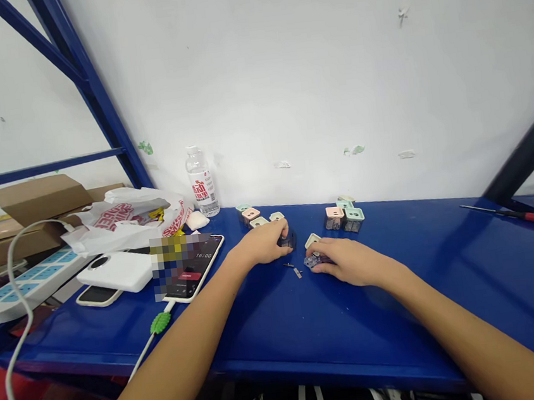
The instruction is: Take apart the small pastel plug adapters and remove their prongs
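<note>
- Head view: both arms are stretched forward over a blue shelf (280,326), the hands held apart.
- The left hand (262,242) is curved over a dark translucent part (287,241), gripped at the fingertips.
- The right hand (350,262) is closed on a mottled purplish part (312,261).
- Two small metal pieces (297,273) are lying between the hands.

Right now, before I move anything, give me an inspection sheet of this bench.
surface: blue painted bench
job's things: small pastel-topped cases in two groups; two small metal pieces between the hands
clutter: plastic bag, cardboard box, phone, water bottle, red-handled screwdriver
hands: left hand touches a dark translucent piece; right hand touches a purple-grey piece
cables: white cable beside a power strip; charging cable with a green clip at the phone
surroundings: white wall, blue steel frame
</note>
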### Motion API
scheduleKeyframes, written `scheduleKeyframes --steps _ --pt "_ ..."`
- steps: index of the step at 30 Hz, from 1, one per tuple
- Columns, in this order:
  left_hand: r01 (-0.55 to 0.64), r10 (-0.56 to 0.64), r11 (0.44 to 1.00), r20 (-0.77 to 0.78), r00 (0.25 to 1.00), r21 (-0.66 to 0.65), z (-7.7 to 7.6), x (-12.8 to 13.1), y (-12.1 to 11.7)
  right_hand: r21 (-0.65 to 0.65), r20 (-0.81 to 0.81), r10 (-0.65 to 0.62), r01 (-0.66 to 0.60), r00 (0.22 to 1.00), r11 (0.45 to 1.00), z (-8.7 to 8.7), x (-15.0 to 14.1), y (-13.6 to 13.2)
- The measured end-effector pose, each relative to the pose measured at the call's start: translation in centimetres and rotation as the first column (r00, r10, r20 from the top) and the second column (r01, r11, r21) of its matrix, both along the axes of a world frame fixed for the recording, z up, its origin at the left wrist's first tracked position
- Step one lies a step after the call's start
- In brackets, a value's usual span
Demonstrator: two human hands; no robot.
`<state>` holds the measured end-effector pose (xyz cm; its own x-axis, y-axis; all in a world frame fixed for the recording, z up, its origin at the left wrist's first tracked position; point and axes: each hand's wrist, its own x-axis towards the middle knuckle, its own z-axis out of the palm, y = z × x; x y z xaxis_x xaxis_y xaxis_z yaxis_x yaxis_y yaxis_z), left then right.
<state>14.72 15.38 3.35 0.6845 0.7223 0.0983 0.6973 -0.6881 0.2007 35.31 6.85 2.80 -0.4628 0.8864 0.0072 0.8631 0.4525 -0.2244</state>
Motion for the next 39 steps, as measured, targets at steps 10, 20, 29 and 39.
scheduleKeyframes --steps 10,20,29,39 --pt "0.009 -0.029 0.954 0.059 0.998 0.301 0.9 0.9 -1.6 -0.094 0.001 -0.081 0.081 0.997 0.992 0.8 2.0 0.2" --pt "0.111 -0.115 0.929 -0.008 0.993 0.354 -0.3 1.5 -1.1 -0.059 -0.008 -0.127 0.127 0.992 0.990 1.6 2.8 0.3" --pt "0.373 -0.368 0.865 -0.081 0.926 0.335 -1.5 3.3 -1.8 -0.141 -0.102 -0.166 0.151 0.981 0.978 2.0 4.0 0.7" --pt "0.302 -0.278 0.900 -0.121 0.953 0.314 -1.2 3.3 -1.6 -0.135 -0.063 -0.158 0.148 0.985 0.980 1.1 3.6 1.1"
